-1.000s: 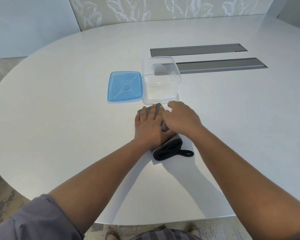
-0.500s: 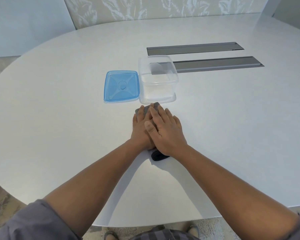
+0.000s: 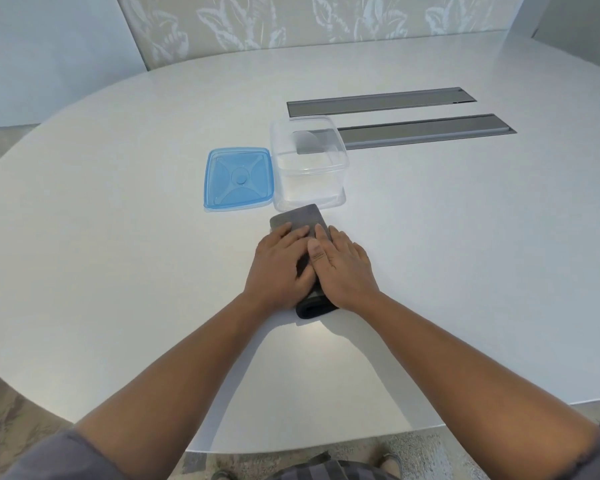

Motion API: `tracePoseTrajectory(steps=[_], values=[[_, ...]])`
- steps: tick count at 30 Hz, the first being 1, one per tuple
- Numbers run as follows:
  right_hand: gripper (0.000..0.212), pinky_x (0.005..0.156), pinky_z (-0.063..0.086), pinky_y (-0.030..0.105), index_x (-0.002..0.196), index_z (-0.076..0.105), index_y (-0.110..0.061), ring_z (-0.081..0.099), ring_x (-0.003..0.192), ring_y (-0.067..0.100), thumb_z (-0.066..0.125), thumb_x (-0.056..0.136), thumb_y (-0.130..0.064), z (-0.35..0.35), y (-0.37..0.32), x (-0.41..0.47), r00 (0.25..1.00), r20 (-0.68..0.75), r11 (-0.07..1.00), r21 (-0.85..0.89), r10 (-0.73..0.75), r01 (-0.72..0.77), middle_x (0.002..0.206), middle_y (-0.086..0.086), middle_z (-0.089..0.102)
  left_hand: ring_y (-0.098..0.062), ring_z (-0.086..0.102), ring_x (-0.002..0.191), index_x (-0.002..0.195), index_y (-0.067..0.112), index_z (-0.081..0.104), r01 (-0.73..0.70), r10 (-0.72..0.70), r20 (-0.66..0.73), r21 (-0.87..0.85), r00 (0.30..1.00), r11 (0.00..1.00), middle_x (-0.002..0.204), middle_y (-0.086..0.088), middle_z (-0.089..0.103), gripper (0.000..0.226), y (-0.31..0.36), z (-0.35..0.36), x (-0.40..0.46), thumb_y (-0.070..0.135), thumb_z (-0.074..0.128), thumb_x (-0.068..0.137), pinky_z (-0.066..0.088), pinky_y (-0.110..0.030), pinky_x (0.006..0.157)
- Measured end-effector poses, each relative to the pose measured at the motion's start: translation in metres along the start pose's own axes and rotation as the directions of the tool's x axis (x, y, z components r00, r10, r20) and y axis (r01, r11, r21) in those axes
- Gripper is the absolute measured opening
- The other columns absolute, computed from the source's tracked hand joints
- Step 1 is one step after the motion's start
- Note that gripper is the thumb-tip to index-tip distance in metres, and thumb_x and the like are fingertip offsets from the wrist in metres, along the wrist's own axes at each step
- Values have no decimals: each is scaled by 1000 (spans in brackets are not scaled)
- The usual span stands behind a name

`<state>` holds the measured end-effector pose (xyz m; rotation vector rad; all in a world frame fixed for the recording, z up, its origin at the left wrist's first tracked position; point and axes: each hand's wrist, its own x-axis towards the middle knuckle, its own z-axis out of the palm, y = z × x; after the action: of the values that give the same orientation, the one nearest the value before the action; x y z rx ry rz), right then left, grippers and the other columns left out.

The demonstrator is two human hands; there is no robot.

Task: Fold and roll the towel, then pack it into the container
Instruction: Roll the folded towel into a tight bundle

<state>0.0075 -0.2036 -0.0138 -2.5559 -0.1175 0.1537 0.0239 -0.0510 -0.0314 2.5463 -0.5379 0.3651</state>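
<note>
A dark grey towel [image 3: 300, 220], folded into a narrow strip, lies on the white table [image 3: 118, 254], running from the container toward me. My left hand [image 3: 281, 268] and my right hand [image 3: 343, 271] rest flat on it side by side, fingers pointing away from me and thumbs meeting over the middle. The towel's far end shows beyond my fingertips. Its doubled near end peeks out below my palms. The clear square container [image 3: 309, 199] stands open just beyond the towel's far end, nearly touching it, with nothing inside.
The blue lid [image 3: 239, 178] lies flat on the table, against the container's left side. Two long grey slot covers [image 3: 381, 102] [image 3: 426, 131] are set into the tabletop behind and right of the container. The table's curved edge runs close to my body.
My right hand came down onto the towel, briefly overlapping the left, and now lies beside it. Both hands slid back toward me, uncovering more of the towel's far end.
</note>
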Motion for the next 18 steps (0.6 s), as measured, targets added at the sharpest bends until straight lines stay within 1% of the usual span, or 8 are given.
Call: tracePoseTrajectory(steps=[3, 5, 7, 9, 12, 15, 17, 18], values=[[64, 128, 2, 42, 165, 12, -29, 4, 160, 20, 10, 107, -55, 0, 2, 3, 1000, 10, 1000, 10, 11, -11, 173, 2, 13, -28, 18, 155, 156, 29, 41, -24, 20, 168, 23, 986, 999, 163, 5, 37, 77, -1, -6, -4, 60, 41, 85, 18, -48, 123], [64, 128, 2, 43, 165, 11, -29, 4, 160, 20, 11, 107, -56, 0, 3, 4, 1000, 17, 1000, -2, 7, -7, 173, 2, 13, -24, 4, 158, 161, 32, 26, -53, 41, 238, 44, 970, 998, 169, 8, 22, 87, -1, -10, -5, 64, 43, 82, 10, -47, 125], [64, 128, 2, 42, 165, 10, -30, 4, 160, 20, 13, 107, -56, 0, 3, 5, 1000, 26, 1000, -11, 9, -8, 173, 2, 12, -23, -6, 158, 163, 34, 17, -81, 57, 279, 76, 959, 994, 171, 9, 12, 97, -2, -13, -6, 69, 47, 78, 6, -48, 126], [63, 128, 2, 42, 165, 9, -30, 4, 160, 20, 15, 107, -54, 0, 5, 7, 999, 34, 1000, -24, 14, -13, 173, 2, 12, -23, -13, 157, 164, 35, 9, -107, 68, 324, 105, 944, 989, 172, 9, 4, 111, -5, -15, -7, 85, 48, 72, 2, -49, 126], [62, 128, 3, 42, 165, 11, -29, 5, 160, 21, 18, 108, -51, 1, 6, 7, 1000, 23, 999, -44, 5, -4, 173, 3, 14, -23, -22, 155, 163, 38, 1, -121, 72, 379, 108, 923, 987, 172, 7, -7, 127, -4, -18, -9, 102, 38, 60, -1, -49, 126], [61, 127, 7, 43, 165, 13, -26, 9, 159, 23, 19, 108, -47, 3, 7, 8, 1000, -6, 998, -64, -2, 2, 172, 5, 18, -22, -29, 153, 162, 43, 5, 11, -4, 405, -15, 914, 1000, 169, 6, -22, 126, -3, -22, -6, 101, 44, 58, -3, -47, 125], [64, 126, 12, 45, 165, 13, -24, 12, 158, 25, 19, 105, -45, 4, 9, 9, 1000, -7, 993, -118, -29, 29, 170, 6, 21, -20, -24, 155, 161, 46, 14, 235, -148, 382, -192, 912, 953, 165, 11, -30, 112, 3, -21, -1, 90, 53, 65, 1, -44, 123], [67, 125, 14, 46, 164, 13, -23, 14, 157, 25, 20, 101, -44, 5, 10, 9, 999, -5, 990, -137, -45, 44, 170, 6, 22, -19, -11, 157, 159, 46, 20, 371, -260, 354, -298, 899, 879, 165, 15, -28, 105, 11, -23, 2, 84, 56, 69, 9, -44, 124]])
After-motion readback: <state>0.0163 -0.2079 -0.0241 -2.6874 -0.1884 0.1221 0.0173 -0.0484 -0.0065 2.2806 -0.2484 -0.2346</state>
